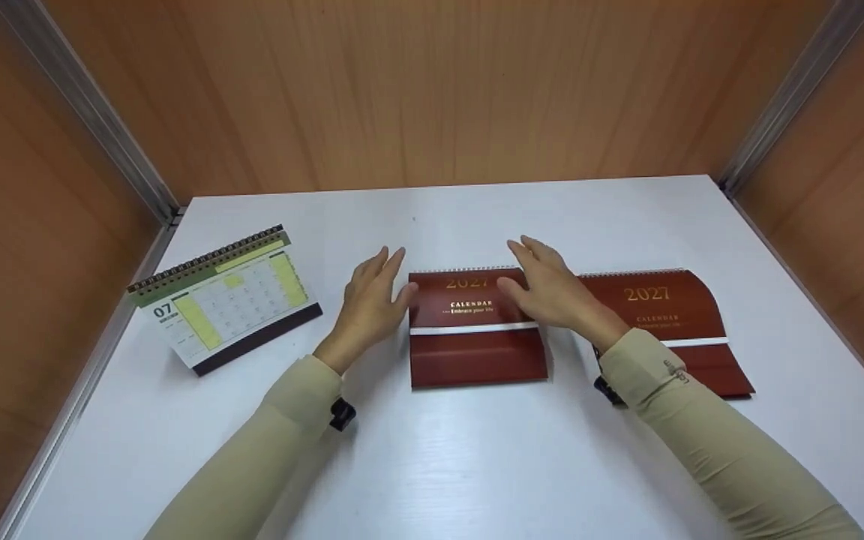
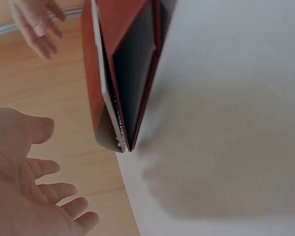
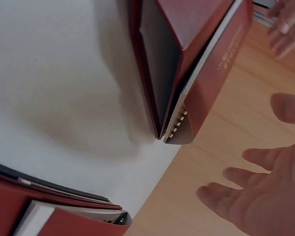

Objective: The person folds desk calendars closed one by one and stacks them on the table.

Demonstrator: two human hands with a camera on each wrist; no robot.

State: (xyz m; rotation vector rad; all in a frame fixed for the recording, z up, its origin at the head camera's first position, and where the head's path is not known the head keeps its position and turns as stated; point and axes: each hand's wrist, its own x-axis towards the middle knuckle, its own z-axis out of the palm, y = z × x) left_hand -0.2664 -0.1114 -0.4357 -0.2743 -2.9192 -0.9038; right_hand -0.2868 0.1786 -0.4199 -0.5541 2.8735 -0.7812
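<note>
A dark red 2027 desk calendar (image 1: pixel 477 360) stands in the middle of the table, a white band across its front. My left hand (image 1: pixel 370 304) is held just off its left side, fingers straight and spread. On the other side my right hand (image 1: pixel 552 289) hovers near its upper right corner, fingers extended, overlapping it in the head view. Both wrist views show a gap between the palm and the calendar (image 2: pixel 125 29); the left palm (image 2: pixel 24 182) and the right palm (image 3: pixel 265 182) hold nothing.
A second red 2027 calendar (image 1: pixel 649 300) stands at the right, partly behind the right forearm. At the left a calendar opened to month 07 (image 1: pixel 244 300) stands at an angle. Wooden panels (image 1: pixel 432 97) enclose the white table (image 1: pixel 432 465) at back and sides.
</note>
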